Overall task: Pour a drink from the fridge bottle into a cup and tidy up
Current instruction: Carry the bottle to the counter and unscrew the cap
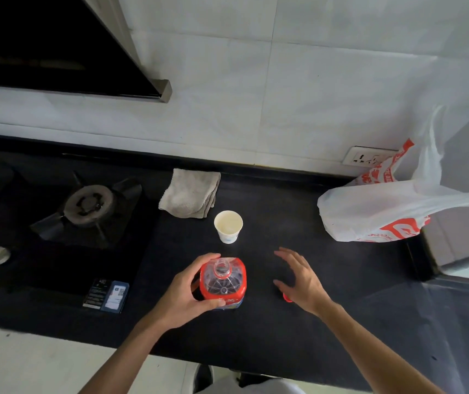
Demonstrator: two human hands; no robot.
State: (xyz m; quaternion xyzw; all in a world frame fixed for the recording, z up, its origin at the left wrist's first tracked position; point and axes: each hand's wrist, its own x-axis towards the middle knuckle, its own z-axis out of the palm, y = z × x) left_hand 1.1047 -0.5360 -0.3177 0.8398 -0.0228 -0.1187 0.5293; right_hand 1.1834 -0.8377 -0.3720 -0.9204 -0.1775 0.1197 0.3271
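A clear plastic bottle (223, 282) with a red label stands upright on the black counter (341, 294), its mouth uncapped. My left hand (183, 291) is wrapped around the bottle's left side. My right hand (301, 280) hovers to the right of the bottle with its fingers spread, holding nothing. A small red cap (286, 298) peeks out on the counter under that hand's palm. A white paper cup (228, 225) stands upright just behind the bottle, with a pale interior; whether it holds liquid is unclear.
A folded grey cloth (189, 193) lies behind the cup. A gas hob burner (89, 206) sits to the left, with a dark card (108, 295) at its front corner. A white and red plastic bag (384, 211) stands at the right, below a wall socket (365, 158).
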